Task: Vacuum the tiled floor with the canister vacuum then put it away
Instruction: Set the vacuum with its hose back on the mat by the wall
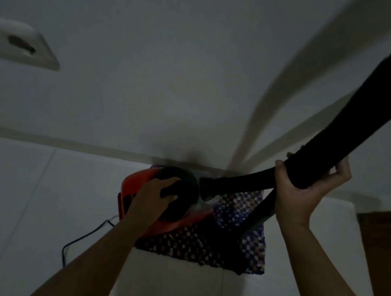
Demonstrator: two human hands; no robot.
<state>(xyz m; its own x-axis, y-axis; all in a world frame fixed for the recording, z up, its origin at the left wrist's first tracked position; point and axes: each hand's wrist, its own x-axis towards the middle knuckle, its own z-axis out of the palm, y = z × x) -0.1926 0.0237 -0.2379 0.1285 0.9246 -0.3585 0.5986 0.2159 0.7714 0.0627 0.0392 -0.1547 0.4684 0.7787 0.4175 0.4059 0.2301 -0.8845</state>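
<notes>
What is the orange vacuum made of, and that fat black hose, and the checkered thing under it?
The vacuum's orange body looks like smooth hard plastic: molded, rounded, slightly shiny. The black hose looks matte and flexible, probably ribbed plastic or rubber, since it curves; blur hides its surface. The checkered mat looks like woven cloth, from its small squares and uneven edge.

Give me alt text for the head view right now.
A person's left hand rests on the black top of a red canister vacuum on a checkered mat, while the right hand grips its black hose. Dim room; white wall with a socket, cord on the tiled floor.
</notes>
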